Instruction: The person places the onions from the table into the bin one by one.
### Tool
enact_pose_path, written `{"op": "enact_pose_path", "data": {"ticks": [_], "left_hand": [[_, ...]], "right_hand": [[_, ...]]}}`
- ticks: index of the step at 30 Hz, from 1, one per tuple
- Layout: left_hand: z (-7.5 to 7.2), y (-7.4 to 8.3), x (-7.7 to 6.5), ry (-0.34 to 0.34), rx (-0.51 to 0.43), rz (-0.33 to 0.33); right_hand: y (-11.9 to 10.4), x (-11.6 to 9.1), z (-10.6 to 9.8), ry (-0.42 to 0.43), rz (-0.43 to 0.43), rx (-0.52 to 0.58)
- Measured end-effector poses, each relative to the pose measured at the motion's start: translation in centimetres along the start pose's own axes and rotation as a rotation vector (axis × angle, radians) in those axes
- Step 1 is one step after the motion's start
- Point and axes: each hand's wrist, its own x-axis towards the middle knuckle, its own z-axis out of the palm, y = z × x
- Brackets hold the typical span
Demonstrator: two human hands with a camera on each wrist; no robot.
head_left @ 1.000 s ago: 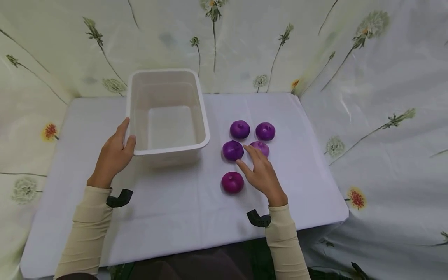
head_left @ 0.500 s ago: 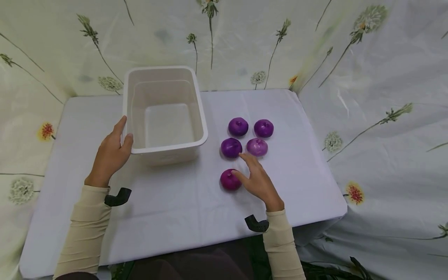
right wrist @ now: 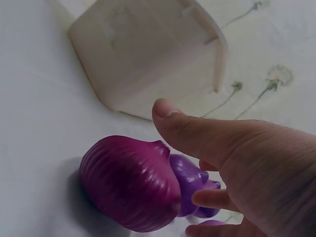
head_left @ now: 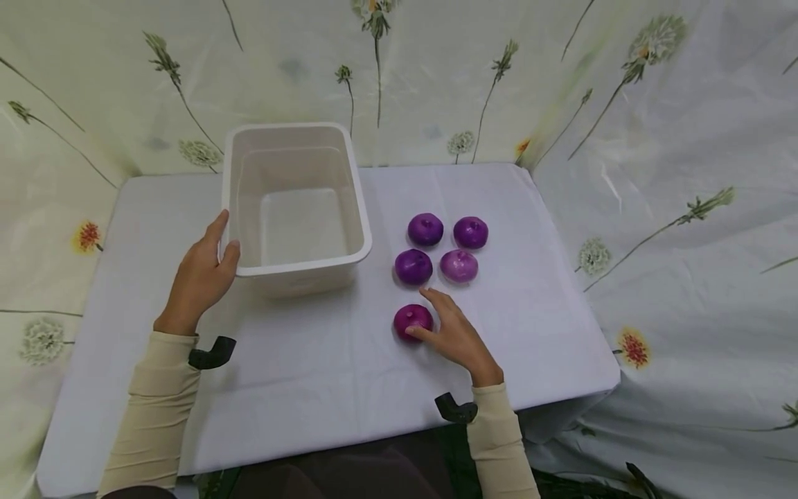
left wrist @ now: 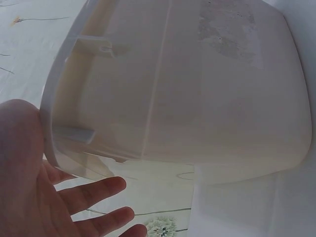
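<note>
Upright on the white-covered table (head_left: 280,409) is an off-white plastic bin (head_left: 301,267), with only its bare floor inside. My left hand (head_left: 199,281) touches the bin's near-left rim; in the left wrist view, several fingers (left wrist: 94,192) stretch out straight and apart. Reaching in from the right, my right hand (head_left: 458,336) is spread beside the nearest onion, a magenta one (head_left: 408,319). Its thumb overlaps that onion in the head view. In the right wrist view, a gap shows between the thumb (right wrist: 182,131) and the magenta onion (right wrist: 128,182).
Farther back sit a dark purple onion (head_left: 413,267), a paler one (head_left: 459,266) and two more purple ones (head_left: 426,229) in two short rows. A floral curtain (head_left: 424,83) surrounds the table's back and sides. Each wrist wears a small black mount (head_left: 212,353).
My right hand has drawn back toward me from the paler onion to the nearest magenta one. The left hand keeps its place at the bin, and the onions lie as before.
</note>
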Motion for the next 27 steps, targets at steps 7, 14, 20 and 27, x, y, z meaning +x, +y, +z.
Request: {"op": "enact_pose_path", "data": {"ticks": [7, 14, 20, 27], "left_hand": [[0.2, -0.1, 0.0, 0.004, 0.006, 0.002], [0.1, -0.2, 0.1, 0.007, 0.004, 0.015], [0.1, -0.1, 0.2, 0.010, 0.008, 0.011], [0.1, -0.1, 0.2, 0.013, 0.008, 0.020]], "right_hand": [[0.5, -0.1, 0.7, -0.017, 0.012, -0.008], [0.6, -0.3, 0.9, -0.036, 0.029, -0.011], [0.8, -0.4, 1.1, -0.052, 0.040, -0.011], [1.1, -0.7, 1.5, -0.051, 0.013, 0.004]]}}
